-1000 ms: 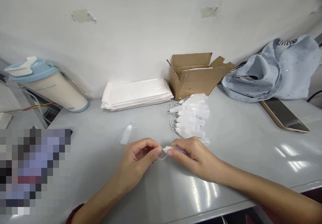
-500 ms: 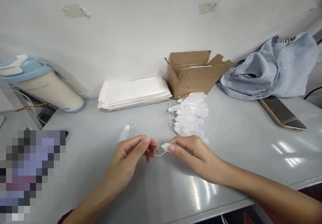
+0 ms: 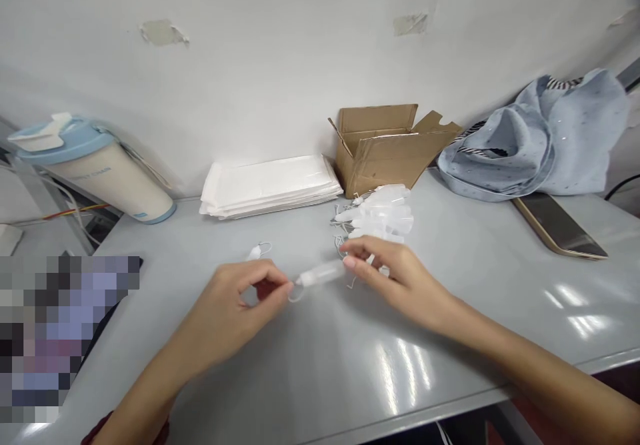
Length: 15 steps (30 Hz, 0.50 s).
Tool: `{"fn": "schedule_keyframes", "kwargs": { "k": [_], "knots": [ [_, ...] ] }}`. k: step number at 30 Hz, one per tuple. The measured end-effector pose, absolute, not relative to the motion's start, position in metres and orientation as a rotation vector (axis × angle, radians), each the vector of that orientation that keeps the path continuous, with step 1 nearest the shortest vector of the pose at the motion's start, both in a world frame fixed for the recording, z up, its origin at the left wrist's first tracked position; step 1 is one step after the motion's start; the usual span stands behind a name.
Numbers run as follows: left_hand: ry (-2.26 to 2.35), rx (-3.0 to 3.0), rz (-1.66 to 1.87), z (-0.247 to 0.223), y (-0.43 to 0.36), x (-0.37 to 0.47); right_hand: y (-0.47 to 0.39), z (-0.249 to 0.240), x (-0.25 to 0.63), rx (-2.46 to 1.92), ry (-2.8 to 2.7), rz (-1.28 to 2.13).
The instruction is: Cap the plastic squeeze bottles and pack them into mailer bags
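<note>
A small translucent white tube (image 3: 321,274) with a thin cord loop at its tip hangs between my hands. My left hand (image 3: 250,301) pinches the loop end of this tube between thumb and forefinger. Close to the tube's other end is my right hand (image 3: 395,275), its thumb and fingers apart; it partly covers the nearest of several similar white tubes (image 3: 383,215) lying in a pile. Another tube (image 3: 254,253) lies behind my left hand, mostly hidden, with its loop showing.
An open cardboard box (image 3: 387,158) stands by the wall, beside a stack of white packets (image 3: 270,181). A bottle (image 3: 110,178) leans at the left, near a blurred-out item. At right are a light blue cloth bag (image 3: 500,145) and a phone (image 3: 560,225).
The tube has come out of my right hand's grip, and its loop end is now at my left fingertips. My right hand has moved up and opened over the pile's near side.
</note>
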<state>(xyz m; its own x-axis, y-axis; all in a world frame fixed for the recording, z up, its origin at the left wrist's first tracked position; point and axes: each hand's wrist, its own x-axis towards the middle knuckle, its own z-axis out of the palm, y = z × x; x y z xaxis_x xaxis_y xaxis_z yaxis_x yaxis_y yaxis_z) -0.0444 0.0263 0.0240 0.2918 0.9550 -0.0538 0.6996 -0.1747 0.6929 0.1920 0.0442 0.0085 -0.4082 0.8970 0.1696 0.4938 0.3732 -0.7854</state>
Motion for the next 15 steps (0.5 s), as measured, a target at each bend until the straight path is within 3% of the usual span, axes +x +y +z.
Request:
{"fn": "schedule_keyframes", "kwargs": {
  "k": [4,7,15],
  "knots": [
    [1.822,2.052,0.599,0.023,0.034,-0.054,0.058,0.002,0.203,-1.169,-2.035,0.413],
    [1.997,2.072,0.401,0.02,0.039,-0.059,0.065,-0.005,0.207,-1.134,-2.119,0.17],
    [2.05,2.052,-0.042,0.02,0.04,-0.064,0.07,-0.01,0.211,-1.163,-2.224,0.029]
  ]
}}
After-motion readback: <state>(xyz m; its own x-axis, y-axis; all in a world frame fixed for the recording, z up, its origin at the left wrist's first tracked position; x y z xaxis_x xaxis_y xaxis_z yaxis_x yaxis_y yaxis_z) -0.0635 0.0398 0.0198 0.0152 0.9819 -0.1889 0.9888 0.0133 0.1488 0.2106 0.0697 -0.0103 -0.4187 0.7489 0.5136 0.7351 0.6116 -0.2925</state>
